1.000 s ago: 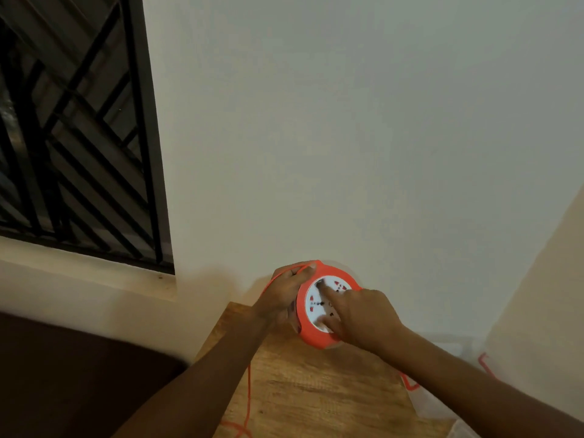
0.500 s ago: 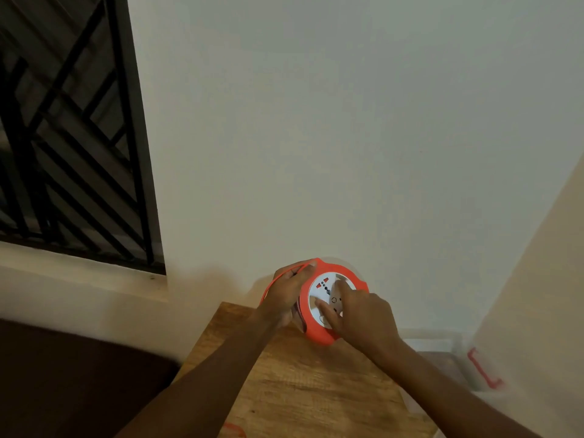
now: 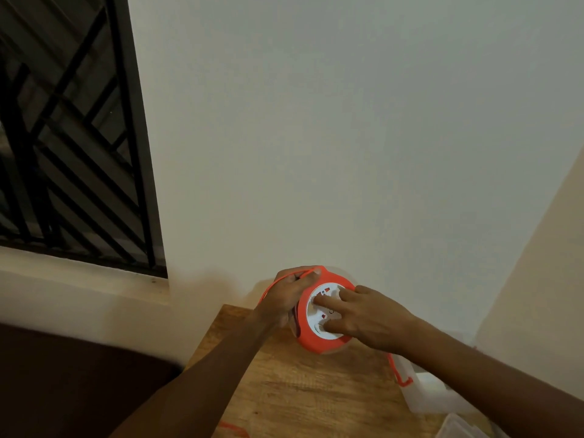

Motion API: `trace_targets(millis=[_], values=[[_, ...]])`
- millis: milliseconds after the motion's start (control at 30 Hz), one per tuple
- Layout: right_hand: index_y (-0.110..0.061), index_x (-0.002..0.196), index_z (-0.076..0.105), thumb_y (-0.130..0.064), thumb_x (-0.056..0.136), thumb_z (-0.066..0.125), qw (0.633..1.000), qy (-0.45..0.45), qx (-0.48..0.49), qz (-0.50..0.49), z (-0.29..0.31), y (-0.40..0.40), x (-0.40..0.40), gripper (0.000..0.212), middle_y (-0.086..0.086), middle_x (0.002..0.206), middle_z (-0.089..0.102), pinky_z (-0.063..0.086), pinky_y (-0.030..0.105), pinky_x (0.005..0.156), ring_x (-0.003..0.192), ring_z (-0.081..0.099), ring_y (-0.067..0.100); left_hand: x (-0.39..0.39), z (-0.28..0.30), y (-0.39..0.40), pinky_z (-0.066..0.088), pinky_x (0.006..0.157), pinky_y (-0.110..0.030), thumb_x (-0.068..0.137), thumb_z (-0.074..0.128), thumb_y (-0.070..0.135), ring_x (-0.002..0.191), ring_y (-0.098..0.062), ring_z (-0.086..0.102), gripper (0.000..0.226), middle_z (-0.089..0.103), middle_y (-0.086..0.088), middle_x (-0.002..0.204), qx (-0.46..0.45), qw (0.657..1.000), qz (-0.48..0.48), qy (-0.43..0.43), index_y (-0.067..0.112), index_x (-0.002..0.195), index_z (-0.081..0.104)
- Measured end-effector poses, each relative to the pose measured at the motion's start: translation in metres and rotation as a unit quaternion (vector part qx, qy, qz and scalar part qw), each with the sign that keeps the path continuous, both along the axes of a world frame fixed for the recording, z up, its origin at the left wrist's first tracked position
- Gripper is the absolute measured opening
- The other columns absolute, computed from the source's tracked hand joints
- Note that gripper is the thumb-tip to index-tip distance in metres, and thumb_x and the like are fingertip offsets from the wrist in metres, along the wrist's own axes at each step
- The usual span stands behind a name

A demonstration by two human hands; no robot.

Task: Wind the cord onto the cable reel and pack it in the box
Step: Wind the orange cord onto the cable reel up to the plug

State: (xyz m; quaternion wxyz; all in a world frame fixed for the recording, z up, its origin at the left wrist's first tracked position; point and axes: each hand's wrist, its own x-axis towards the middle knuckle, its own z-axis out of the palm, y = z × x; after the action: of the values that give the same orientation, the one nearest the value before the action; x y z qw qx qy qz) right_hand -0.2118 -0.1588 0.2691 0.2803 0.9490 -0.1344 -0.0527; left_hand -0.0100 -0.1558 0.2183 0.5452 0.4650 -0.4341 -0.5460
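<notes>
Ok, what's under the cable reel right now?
The wooden table lies beneath the cable reel, which both the left hand and right hand hold. Whether the reel's lower rim touches the tabletop is hidden, and so is anything beneath it.

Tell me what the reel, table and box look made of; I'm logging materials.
Reel: orange rim and white socket face, smooth and matte, seemingly moulded plastic. Table: brown top with visible grain, so wood or wood-look laminate; I cannot tell which. Box: whitish, translucent walls, probably plastic, with an orange latch.
</notes>
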Motion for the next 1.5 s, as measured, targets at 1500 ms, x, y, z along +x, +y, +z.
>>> trace_targets(millis=[1500], values=[[-0.025,0.114,0.069,-0.025,0.066,0.088,0.999,-0.027,0.008,-0.029,0.002,0.010,0.014,0.052,0.009,0.139,0.054,0.061,0.044,0.070,0.106,0.064,0.032,0.015,0.012,0.002,0.066,0.075,-0.040,0.100,0.063,0.035,0.090,-0.028,0.080,0.027,0.082,-0.003,0.104,-0.035,0.999,0.041,-0.004,0.017,0.116,0.074]])
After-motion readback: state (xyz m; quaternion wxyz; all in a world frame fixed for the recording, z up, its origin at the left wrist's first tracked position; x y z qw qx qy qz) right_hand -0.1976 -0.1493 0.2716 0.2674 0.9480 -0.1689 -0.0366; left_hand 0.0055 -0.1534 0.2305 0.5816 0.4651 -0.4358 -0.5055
